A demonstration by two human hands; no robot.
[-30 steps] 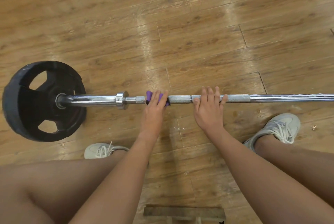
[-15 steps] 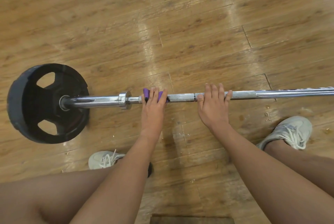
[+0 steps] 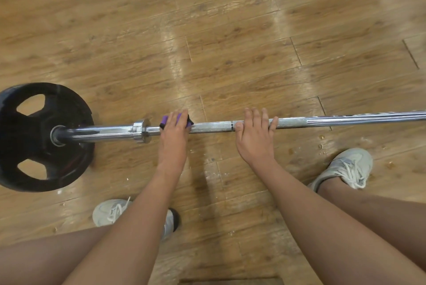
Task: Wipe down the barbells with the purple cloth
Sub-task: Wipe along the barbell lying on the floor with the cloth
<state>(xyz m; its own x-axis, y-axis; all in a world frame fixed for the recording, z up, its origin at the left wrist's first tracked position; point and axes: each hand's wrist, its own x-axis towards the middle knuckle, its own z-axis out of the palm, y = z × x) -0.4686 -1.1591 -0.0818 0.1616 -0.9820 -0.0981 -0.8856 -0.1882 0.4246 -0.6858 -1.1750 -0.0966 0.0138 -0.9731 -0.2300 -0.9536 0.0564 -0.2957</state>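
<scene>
So the purple cloth (image 3: 166, 119) is bunched around the barbell (image 3: 212, 126), right where the rough knurled part starts, just beside the chrome collar (image 3: 139, 130). The left grip (image 3: 173, 137) is curled over the top of the cloth and squeezes it onto the bar, with only bits of purple and a dark edge poking out past the fingers. The right grip (image 3: 254, 137) is further along the knurling, well apart from the left, with its fingers hooked over the bar and the thumb tucked against it. The bar lies across a wooden floor (image 3: 230, 31) with a black weight plate (image 3: 27, 137) on its left end. There's a pale sneaker (image 3: 108, 212) under the left forearm and another sneaker (image 3: 345, 167) off to the right, plus some small crumbs scattered on the boards near the bar.
</scene>
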